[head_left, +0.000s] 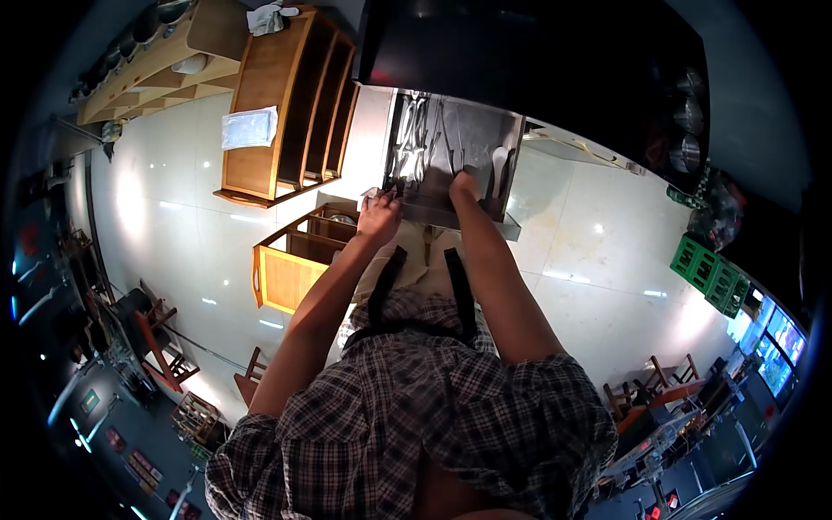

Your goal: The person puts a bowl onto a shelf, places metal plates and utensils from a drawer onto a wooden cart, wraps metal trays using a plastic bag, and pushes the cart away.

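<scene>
A pulled-out metal drawer [475, 121] juts from under a dark counter, in front of my body. My left hand [380, 217] has its fingers curled over the left end of the drawer's front edge. Inside, towards the front, my right hand [465, 185] is closed around the near end of a long thin metal utensil [448, 130]; its exact kind is unclear. Shiny metal cutlery [414, 130] lies bunched along the drawer's left side. A pale spoon-like utensil [498, 165] rests at the right side, beside my right hand.
A wooden shelf cart [260, 87] with a plastic-wrapped packet [250, 128] stands left of the drawer. A smaller wooden cart [290, 273] is close to my left forearm. The black counter [537, 52] spans the front. Green crates [706, 273] and wooden chairs stand further off.
</scene>
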Motion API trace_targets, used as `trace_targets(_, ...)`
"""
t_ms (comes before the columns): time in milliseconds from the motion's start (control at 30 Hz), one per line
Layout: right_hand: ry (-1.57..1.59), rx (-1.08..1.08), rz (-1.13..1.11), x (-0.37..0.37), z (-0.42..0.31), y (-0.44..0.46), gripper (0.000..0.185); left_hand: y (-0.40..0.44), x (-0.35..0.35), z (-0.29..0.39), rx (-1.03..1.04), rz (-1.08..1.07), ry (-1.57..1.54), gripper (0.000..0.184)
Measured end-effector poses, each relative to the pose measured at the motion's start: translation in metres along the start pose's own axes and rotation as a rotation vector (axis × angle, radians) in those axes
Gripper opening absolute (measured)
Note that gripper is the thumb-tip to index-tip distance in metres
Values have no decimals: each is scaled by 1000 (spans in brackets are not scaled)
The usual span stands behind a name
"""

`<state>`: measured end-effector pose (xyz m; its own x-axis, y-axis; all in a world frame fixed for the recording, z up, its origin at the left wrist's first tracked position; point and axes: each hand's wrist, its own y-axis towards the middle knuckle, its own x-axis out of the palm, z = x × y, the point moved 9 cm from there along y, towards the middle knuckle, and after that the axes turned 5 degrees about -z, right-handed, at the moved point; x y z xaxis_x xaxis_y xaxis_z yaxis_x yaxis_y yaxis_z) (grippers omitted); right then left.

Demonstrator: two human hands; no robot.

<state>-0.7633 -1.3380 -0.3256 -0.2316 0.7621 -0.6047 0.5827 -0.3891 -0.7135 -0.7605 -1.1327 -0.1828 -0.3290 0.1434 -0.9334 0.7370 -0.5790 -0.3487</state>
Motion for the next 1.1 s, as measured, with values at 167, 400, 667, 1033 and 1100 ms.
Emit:
trace_targets(167,-36,-35,65,-28,2,-23,20,2,-13,10,-38,71,-28,38)
trace_targets(400,-116,-276,107,-59,-2,-113,28,15,-56,52,108,251,-23,58)
trace_targets(667,-170,-812,113,-51,-29,-161,27,22,-91,81,409,459,133,31)
trace_targets(1033,345,-831,1,-57,-63,-114,25,15,-88,5,193,301,61,28)
trace_targets(1100,602,-734,81,-43,-50,-64,24,12,-91,-3,140,271,79,28)
